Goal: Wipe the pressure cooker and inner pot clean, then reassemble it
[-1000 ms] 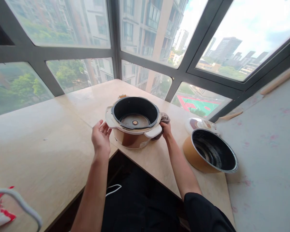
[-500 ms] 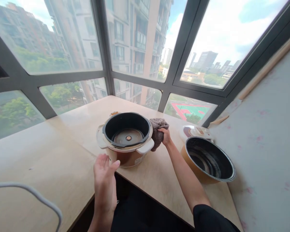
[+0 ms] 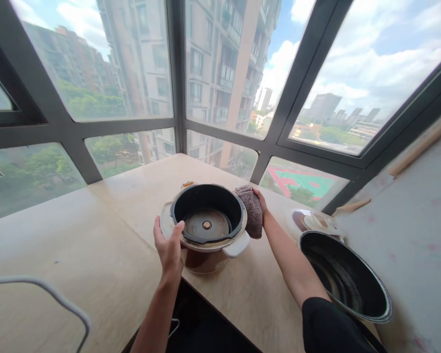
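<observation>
A person steadies an open rice cooker base (image 3: 208, 230) that sits at the inner corner of a pale wooden worktop (image 3: 77, 245) before a wall of tall windows (image 3: 220, 73). The left hand (image 3: 168, 245) is clamped on the cooker's near left rim, thumb hooked over the edge beside the dark well. The right hand (image 3: 261, 208) is closed on a folded brown cloth (image 3: 251, 215), pressing it against the cooker's right outer side, above the white side handle (image 3: 237, 245). To the right, apart from the cooker, a loose black-lined inner pot (image 3: 347, 277) rests on the worktop, with a white and brown lid (image 3: 312, 220) just behind it. A thin white bar (image 3: 47, 294) curves across the lower left corner.
</observation>
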### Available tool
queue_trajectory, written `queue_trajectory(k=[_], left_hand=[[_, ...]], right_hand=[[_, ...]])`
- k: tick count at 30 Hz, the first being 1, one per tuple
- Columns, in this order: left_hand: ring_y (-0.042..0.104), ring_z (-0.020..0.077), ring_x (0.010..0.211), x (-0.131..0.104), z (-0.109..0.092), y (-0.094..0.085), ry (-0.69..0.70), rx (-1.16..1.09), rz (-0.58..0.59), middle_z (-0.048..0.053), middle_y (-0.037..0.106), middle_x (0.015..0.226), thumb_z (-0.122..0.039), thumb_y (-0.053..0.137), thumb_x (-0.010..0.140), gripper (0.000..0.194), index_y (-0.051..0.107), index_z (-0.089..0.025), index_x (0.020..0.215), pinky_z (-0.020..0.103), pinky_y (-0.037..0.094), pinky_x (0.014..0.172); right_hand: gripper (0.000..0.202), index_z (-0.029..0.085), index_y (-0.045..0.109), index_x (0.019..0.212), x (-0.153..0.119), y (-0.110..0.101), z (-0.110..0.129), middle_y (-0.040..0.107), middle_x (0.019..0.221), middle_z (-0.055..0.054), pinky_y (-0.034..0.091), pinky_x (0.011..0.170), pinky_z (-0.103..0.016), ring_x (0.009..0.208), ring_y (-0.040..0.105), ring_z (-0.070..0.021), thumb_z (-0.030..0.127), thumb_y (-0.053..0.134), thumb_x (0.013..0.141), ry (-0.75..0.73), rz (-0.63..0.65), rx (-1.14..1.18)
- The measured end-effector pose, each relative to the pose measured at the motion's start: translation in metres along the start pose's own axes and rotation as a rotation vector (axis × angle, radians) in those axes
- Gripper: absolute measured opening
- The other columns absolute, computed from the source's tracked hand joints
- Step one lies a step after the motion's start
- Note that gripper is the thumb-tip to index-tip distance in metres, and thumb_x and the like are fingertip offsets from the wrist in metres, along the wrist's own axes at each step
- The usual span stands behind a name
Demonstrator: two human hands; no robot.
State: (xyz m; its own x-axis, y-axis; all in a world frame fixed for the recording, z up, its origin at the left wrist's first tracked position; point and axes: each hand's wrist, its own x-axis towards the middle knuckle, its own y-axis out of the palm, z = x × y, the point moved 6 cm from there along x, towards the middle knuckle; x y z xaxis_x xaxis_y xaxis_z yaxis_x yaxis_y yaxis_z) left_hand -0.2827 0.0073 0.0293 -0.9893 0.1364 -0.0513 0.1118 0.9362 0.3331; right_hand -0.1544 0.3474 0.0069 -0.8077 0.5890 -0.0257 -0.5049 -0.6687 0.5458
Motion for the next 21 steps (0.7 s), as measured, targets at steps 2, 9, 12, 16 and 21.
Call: queue_trajectory(k=[2, 9, 12, 16, 21], left_hand=[[0.050, 0.0289, 0.140, 0.002, 0.005, -0.002, 0.033, -0.002, -0.019, 0.015, 0.049, 0.153, -0.026, 0.080, 0.075, 0.088, 0.040, -0.018, 0.153, 0.045, 0.038, 0.120], [0.055, 0.0318, 0.134, 0.017, 0.013, 0.005, 0.058, -0.034, -0.036, 0.017, 0.055, 0.147, -0.022, 0.078, 0.070, 0.086, 0.045, -0.014, 0.149, 0.050, 0.041, 0.116], [0.058, 0.0325, 0.128, 0.027, 0.014, 0.017, 0.026, -0.071, 0.009, 0.015, 0.060, 0.139, -0.022, 0.078, 0.068, 0.085, 0.048, -0.015, 0.147, 0.051, 0.044, 0.113], [0.063, 0.0337, 0.119, 0.043, 0.018, 0.039, -0.032, -0.091, 0.135, 0.014, 0.067, 0.126, -0.026, 0.077, 0.064, 0.083, 0.052, -0.014, 0.143, 0.050, 0.048, 0.107], [0.066, 0.0318, 0.105, 0.074, 0.022, 0.070, -0.129, -0.096, 0.299, 0.011, 0.072, 0.106, -0.024, 0.073, 0.057, 0.081, 0.059, -0.011, 0.135, 0.045, 0.051, 0.098]], right_hand=[[0.035, 0.022, 0.069, 0.093, 0.007, 0.002, -0.004, 0.078, 0.086, -0.005, 0.054, 0.103, -0.044, 0.105, 0.073, -0.0290, 0.053, 0.061, 0.078, 0.079, 0.004, -0.020], [0.040, 0.023, 0.069, 0.101, -0.003, 0.016, -0.001, 0.079, 0.093, -0.005, 0.051, 0.107, -0.045, 0.111, 0.071, -0.0290, 0.054, 0.061, 0.077, 0.090, 0.045, -0.041], [0.039, 0.022, 0.070, 0.099, -0.022, 0.015, 0.008, 0.078, 0.092, -0.006, 0.053, 0.105, -0.046, 0.108, 0.071, -0.0300, 0.053, 0.062, 0.077, 0.011, -0.039, -0.061], [0.044, 0.019, 0.072, 0.100, -0.057, 0.008, 0.015, 0.077, 0.088, -0.009, 0.057, 0.095, -0.050, 0.099, 0.073, -0.0323, 0.055, 0.058, 0.079, -0.088, -0.198, -0.107], [0.047, 0.019, 0.071, 0.108, -0.097, 0.006, 0.013, 0.076, 0.093, -0.008, 0.059, 0.093, -0.045, 0.096, 0.073, -0.0289, 0.054, 0.055, 0.081, -0.218, -0.322, -0.118]])
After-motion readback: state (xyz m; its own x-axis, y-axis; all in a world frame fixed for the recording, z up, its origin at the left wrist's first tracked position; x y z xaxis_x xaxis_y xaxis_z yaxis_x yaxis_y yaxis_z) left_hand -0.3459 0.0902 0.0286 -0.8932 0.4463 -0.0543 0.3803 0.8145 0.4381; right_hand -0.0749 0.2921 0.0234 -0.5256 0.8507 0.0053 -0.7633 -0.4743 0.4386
